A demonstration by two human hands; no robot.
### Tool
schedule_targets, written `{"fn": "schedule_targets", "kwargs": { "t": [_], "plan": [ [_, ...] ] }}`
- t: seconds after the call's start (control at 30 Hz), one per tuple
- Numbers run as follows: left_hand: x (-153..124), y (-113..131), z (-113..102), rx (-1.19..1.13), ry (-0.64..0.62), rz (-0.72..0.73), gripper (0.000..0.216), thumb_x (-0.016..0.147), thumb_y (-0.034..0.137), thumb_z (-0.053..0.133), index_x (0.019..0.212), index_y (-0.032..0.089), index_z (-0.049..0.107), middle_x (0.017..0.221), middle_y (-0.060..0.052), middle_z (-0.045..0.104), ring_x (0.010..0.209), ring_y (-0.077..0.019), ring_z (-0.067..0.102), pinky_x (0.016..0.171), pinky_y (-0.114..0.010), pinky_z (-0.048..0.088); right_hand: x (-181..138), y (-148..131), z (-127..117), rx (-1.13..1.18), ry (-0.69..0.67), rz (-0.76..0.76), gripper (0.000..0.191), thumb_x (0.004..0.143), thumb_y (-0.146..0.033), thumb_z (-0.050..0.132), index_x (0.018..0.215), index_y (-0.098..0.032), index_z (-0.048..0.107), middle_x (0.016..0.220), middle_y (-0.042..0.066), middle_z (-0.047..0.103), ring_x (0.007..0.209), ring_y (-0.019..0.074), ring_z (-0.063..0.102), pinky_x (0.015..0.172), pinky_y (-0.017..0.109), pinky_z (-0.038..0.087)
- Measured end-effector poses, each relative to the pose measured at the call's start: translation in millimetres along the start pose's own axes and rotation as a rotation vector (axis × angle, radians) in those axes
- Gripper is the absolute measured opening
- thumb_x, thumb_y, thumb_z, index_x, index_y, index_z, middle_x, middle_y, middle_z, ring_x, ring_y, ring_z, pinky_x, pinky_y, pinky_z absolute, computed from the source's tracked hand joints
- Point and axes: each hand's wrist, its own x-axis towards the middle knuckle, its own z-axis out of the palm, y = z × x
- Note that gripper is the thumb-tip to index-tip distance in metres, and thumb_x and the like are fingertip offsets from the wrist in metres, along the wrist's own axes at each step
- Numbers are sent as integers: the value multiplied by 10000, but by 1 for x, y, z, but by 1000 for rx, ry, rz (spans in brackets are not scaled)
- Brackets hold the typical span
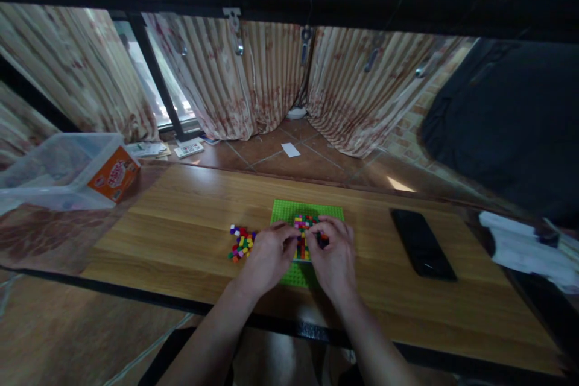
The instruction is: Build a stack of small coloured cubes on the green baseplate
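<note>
A green studded baseplate (283, 211) lies on the wooden table under both hands. Small coloured cubes (302, 247) sit in a packed block at its middle, partly covered by my fingers. My left hand (271, 254) is over the left side of this block, thumb and fingers pinched together. From the right, my right hand (335, 253) reaches in with its fingertips also pinched, close to the left ones. Whatever lies between the fingertips is too small to make out. Just left of my left hand is a loose pile of mixed coloured cubes (242, 243).
A black phone (423, 244) lies on the table (181, 223) to the right. At the far left stands a clear plastic bin (58, 163) with an orange label. White paper or cloth (525, 247) lies beyond the right end. A dark bar (289, 3) crosses above, before curtains.
</note>
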Motion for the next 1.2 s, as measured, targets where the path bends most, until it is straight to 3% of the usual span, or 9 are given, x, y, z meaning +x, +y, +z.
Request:
{"fn": "schedule_targets", "kwargs": {
  "t": [0.2, 0.5, 0.87, 1.2],
  "plan": [
    [1, -8, -5, -72, 36, -49, 264, 842, 63, 563, 1005, 212, 707, 928, -25, 731, 834, -145, 684, 790, -269, 543, 0, 0, -5, 28, -20, 3, 130, 856, -236, 610, 745, -230, 678, 1030, 68, 652, 1014, 248, 547, 889, 423, 433],
    [2, -5, -4, -87, 83, 6, 231, 889, 123, 561, 1037, 235, 700, 1044, -8, 760, 953, -153, 713, 889, -291, 557, 0, 1, -5, 43, -36, 28, 104, 851, -222, 634, 760, -226, 684, 1038, 67, 655, 1020, 246, 544, 903, 418, 433],
    [0, -6, 8, 267, 109, 115, 308, 911, 131, 538, 1191, 209, 640, 1017, -61, 758, 886, -192, 727, 808, -324, 591, -1, -2, -6, 28, -56, 35, 109, 847, -195, 634, 763, -224, 696, 1045, 69, 650, 1036, 249, 533, 918, 424, 430],
    [1, -2, 13, 279, 146, 69, 381, 899, 136, 559, 1272, 211, 573, 1082, -61, 739, 931, -194, 716, 855, -329, 589, 0, -3, -6, 10, -60, 21, 108, 853, -214, 636, 777, -219, 712, 1043, 78, 653, 1025, 253, 530, 914, 420, 429]
  ]
}}
